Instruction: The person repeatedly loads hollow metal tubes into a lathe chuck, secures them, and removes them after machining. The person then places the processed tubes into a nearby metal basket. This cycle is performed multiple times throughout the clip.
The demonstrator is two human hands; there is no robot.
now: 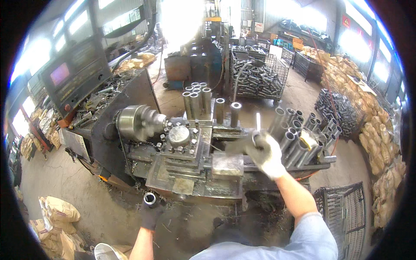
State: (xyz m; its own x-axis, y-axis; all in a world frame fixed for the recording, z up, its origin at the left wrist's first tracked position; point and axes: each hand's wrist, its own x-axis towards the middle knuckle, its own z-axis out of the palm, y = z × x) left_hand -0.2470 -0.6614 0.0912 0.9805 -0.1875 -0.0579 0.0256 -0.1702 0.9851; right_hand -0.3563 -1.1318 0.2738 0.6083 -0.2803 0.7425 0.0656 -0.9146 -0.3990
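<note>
My left hand [151, 213], in a black glove, is closed around a short metal tube [149, 198] below the front of a lathe. The tube's open end faces up at me. My right hand [268, 156], in a white glove, is blurred over the right part of the lathe bed. Its fingers curl around a blurred object with a bright, thin upright part [258, 121]; I cannot tell exactly what it is. To the left are the lathe chuck [128, 123], smeared toward its front, and the tool post [179, 136] ringed with bolts.
Upright metal tubes stand behind the tool post [194, 105] and crowd the right end [294, 143], where a rag [308, 139] lies. A wire cage of metal parts [260, 76] stands behind. Sacks [377, 146] line the right; more sacks [58, 211] lie lower left.
</note>
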